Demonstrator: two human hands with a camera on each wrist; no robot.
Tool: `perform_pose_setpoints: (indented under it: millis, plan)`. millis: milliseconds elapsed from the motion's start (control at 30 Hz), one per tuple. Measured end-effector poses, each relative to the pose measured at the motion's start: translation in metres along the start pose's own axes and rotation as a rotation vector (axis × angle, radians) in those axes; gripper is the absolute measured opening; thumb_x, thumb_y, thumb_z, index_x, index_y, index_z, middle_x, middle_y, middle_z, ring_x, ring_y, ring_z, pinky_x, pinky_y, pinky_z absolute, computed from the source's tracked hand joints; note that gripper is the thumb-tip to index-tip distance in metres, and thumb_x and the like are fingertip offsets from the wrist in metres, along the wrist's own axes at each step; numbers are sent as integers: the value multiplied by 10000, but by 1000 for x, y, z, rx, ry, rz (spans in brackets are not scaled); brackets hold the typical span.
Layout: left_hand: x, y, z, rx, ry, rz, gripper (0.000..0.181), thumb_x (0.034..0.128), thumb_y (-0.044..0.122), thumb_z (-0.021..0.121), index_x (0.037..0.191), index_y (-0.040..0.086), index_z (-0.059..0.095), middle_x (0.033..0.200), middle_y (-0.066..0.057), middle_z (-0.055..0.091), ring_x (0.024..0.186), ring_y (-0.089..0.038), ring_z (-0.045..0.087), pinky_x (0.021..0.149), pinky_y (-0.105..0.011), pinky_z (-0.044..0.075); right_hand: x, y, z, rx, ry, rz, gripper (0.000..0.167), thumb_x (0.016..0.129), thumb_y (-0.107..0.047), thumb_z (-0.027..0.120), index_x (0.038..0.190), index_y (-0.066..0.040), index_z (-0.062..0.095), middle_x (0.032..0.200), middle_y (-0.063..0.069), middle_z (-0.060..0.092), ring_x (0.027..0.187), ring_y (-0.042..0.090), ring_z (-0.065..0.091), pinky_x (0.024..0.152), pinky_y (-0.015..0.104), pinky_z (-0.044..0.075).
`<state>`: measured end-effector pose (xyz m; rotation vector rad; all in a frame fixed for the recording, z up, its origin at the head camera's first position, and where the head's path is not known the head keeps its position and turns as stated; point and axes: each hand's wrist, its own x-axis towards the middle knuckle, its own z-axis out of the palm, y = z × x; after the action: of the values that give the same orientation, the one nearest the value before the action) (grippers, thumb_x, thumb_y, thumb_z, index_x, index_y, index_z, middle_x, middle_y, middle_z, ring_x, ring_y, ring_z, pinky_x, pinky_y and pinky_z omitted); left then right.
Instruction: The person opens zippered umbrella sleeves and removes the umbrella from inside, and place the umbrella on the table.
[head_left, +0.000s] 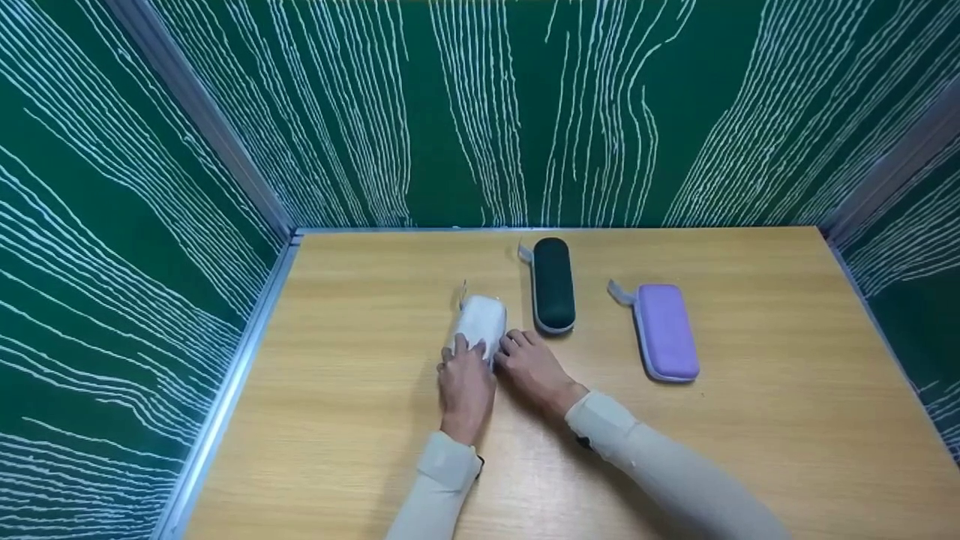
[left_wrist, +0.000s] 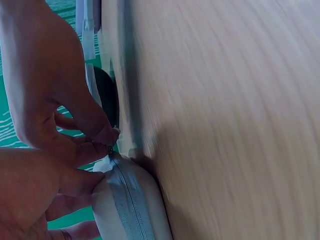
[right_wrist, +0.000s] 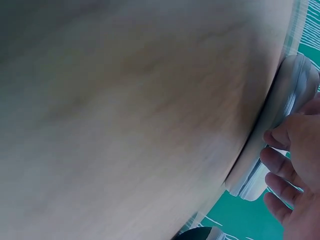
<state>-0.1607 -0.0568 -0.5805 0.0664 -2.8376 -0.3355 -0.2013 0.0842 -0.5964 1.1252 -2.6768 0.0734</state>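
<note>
A white zippered case (head_left: 481, 316) lies on the table, its wrist strap (head_left: 463, 291) sticking up at the far left corner. My left hand (head_left: 466, 388) grips the near part of this case from above, fingers and thumb over its sides. Close by on the right, my right hand (head_left: 536, 371) pinches the small zipper pull (left_wrist: 111, 149) at the end of the grey zipper (left_wrist: 131, 202). In the left wrist view the zipper looks closed along the part that shows. My right hand's fingertips (right_wrist: 272, 137) partly hide the case's side in the right wrist view.
A dark green case (head_left: 553, 285) with a grey strap lies just beyond my right hand. Farther right is a purple case (head_left: 667, 330), also strapped. Green panels with white wavy lines (head_left: 480, 112) wall the wooden table (head_left: 315, 360) at the back and sides.
</note>
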Motion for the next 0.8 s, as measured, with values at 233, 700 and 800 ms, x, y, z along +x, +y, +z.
perform_pose_setpoints:
  millis: [233,700,800]
  plan:
    - [0,1,1,0,24,-7,318,901,203,812,1215,155,800,1256,-156,654,981,-361,673,709,-463,591,-4,-3,0,-15,33,-28,237,1032,-109,675,1251,-107,765,1199,116,708,1118,289,614,991,438,532]
    - [2,6,-2,63,-103,-61,365,987,283,727,1339,193,751,1423,-154,596,1100,-346,646,811,-452,603,-11,-9,-2,33,30,-31,246,1034,-76,655,1248,-98,776,1192,116,699,1117,279,606,996,441,527]
    - [4,6,-1,48,-120,-74,362,992,297,725,1339,200,751,1439,-153,588,1104,-340,645,800,-451,599,-12,-9,-2,23,39,-34,251,1027,-67,662,1246,-99,778,1185,114,699,1115,277,605,989,435,527]
